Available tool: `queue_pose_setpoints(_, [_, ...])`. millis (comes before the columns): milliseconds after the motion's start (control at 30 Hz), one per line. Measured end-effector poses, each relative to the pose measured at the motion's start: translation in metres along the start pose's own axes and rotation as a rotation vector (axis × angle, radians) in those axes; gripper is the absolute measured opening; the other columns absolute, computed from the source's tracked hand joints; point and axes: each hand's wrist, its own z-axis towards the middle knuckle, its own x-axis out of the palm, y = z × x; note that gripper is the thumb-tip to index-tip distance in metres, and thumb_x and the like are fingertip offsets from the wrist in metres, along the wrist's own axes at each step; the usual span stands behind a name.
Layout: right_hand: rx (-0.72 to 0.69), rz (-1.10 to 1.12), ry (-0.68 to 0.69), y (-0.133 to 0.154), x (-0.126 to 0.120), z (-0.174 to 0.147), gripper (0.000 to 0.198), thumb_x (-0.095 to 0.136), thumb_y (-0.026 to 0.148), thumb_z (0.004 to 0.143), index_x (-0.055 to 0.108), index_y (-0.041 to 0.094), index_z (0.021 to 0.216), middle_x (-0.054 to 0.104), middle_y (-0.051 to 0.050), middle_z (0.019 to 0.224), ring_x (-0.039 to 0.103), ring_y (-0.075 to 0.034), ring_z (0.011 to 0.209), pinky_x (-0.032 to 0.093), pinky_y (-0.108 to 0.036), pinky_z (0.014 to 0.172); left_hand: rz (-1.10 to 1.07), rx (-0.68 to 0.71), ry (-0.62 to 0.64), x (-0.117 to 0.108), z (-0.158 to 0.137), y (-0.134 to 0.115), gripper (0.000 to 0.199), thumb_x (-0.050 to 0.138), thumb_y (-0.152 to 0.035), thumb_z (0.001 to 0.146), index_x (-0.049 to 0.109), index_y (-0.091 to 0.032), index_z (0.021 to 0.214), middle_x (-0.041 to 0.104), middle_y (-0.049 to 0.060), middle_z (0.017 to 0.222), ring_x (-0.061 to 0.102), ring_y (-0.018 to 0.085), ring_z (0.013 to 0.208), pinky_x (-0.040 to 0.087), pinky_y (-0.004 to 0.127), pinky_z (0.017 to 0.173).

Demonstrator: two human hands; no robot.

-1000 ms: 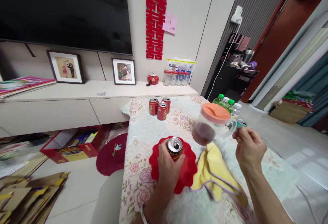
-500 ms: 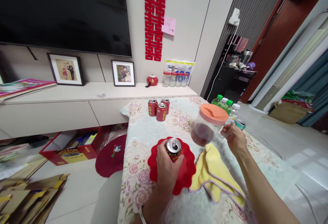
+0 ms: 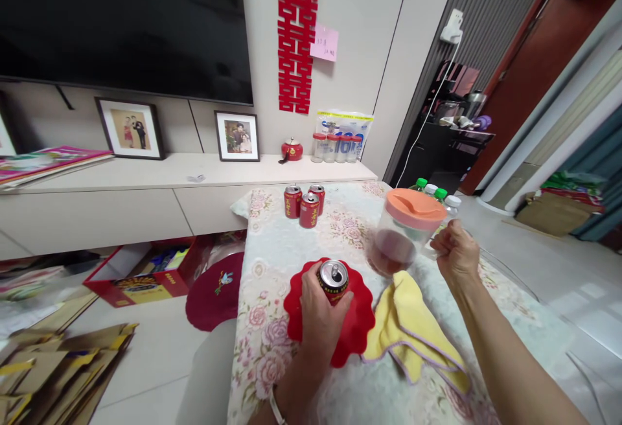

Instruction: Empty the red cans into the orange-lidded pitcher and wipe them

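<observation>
My left hand (image 3: 321, 311) is wrapped round an opened drink can (image 3: 334, 276) over a red scalloped mat (image 3: 357, 328). My right hand (image 3: 455, 250) grips the handle of a clear pitcher (image 3: 393, 243), which has an orange lid (image 3: 415, 206) and dark reddish-brown liquid in its lower part. The pitcher tilts slightly; whether its base touches the table I cannot tell. Between the mat and my right forearm lies a crumpled yellow cloth (image 3: 413, 328) with a purple edge.
Three red cans (image 3: 309, 210) stand together at the table's back. Several bottles (image 3: 453, 203) with green and white caps are behind the pitcher. A maroon stool (image 3: 214, 295) and a red box (image 3: 140, 276) are on the left. Past the table runs a white cabinet (image 3: 204, 175).
My right hand has shifted the pitcher a little to the right and upward, covering the teal can behind it. The left hand keeps its hold on the can, and the view has turned slightly.
</observation>
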Motion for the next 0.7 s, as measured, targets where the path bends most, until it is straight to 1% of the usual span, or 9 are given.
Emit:
queue_pose_setpoints(67, [-0.018, 0.002, 0.005, 0.016, 0.003, -0.001, 0.068, 0.097, 0.055, 0.063, 0.037, 0.025, 0.055, 0.030, 0.013, 0.046, 0.021, -0.005, 0.043, 0.019, -0.023, 0.038, -0.003, 0.004, -0.004, -0.001, 0.001, -0.001, 0.064, 0.081, -0.025, 0.066, 0.057, -0.026, 0.126, 0.073, 0.015, 0.124, 0.072, 0.041, 0.121, 0.056, 0.062, 0.107])
queue_pose_setpoints(133, [-0.027, 0.002, 0.009, 0.031, 0.006, -0.003, 0.065, 0.097, 0.053, 0.060, 0.039, 0.025, 0.055, 0.031, 0.012, 0.045, 0.021, -0.005, 0.043, 0.018, -0.024, 0.039, -0.010, 0.008, -0.002, -0.002, 0.001, -0.002, 0.065, 0.082, -0.026, 0.064, 0.059, -0.025, 0.124, 0.074, 0.015, 0.124, 0.072, 0.043, 0.121, 0.056, 0.063, 0.108])
queue_pose_setpoints(267, [-0.041, 0.008, -0.023, 0.049, 0.010, -0.010, 0.054, 0.092, 0.049, 0.062, 0.044, 0.025, 0.057, 0.032, 0.012, 0.045, 0.019, -0.005, 0.041, 0.016, -0.025, 0.039, -0.032, -0.004, 0.015, -0.003, 0.001, -0.004, 0.064, 0.082, -0.025, 0.062, 0.060, -0.025, 0.123, 0.073, 0.019, 0.126, 0.069, 0.047, 0.124, 0.055, 0.065, 0.109])
queue_pose_setpoints(400, [-0.074, 0.032, -0.071, 0.058, 0.014, -0.014, 0.052, 0.089, 0.049, 0.061, 0.042, 0.026, 0.057, 0.034, 0.011, 0.045, 0.019, -0.005, 0.039, 0.015, -0.027, 0.039, -0.041, -0.009, 0.022, -0.003, 0.001, -0.004, 0.065, 0.082, -0.025, 0.063, 0.059, -0.027, 0.124, 0.072, 0.018, 0.128, 0.068, 0.045, 0.125, 0.053, 0.063, 0.112])
queue_pose_setpoints(500, [-0.109, 0.051, -0.102, 0.064, 0.013, -0.011, 0.050, 0.088, 0.045, 0.060, 0.042, 0.026, 0.059, 0.037, 0.011, 0.046, 0.019, -0.005, 0.040, 0.014, -0.027, 0.039, -0.044, -0.010, 0.032, -0.003, 0.001, -0.002, 0.066, 0.082, -0.028, 0.064, 0.058, -0.026, 0.125, 0.072, 0.019, 0.129, 0.068, 0.047, 0.125, 0.052, 0.066, 0.111])
queue_pose_setpoints(600, [-0.136, 0.047, -0.123, 0.067, 0.006, -0.006, 0.047, 0.087, 0.042, 0.063, 0.044, 0.026, 0.060, 0.037, 0.012, 0.047, 0.019, -0.006, 0.041, 0.015, -0.027, 0.039, -0.035, -0.010, 0.035, -0.002, 0.002, -0.001, 0.067, 0.082, -0.028, 0.064, 0.058, -0.024, 0.126, 0.071, 0.021, 0.129, 0.067, 0.050, 0.126, 0.052, 0.069, 0.111])
queue_pose_setpoints(700, [-0.144, 0.030, -0.151, 0.060, -0.009, -0.002, 0.048, 0.087, 0.040, 0.070, 0.043, 0.025, 0.059, 0.037, 0.011, 0.048, 0.023, -0.006, 0.042, 0.018, -0.025, 0.038, -0.021, 0.001, 0.029, -0.002, 0.001, -0.001, 0.066, 0.082, -0.026, 0.064, 0.060, -0.023, 0.126, 0.071, 0.021, 0.130, 0.068, 0.049, 0.126, 0.053, 0.066, 0.111])
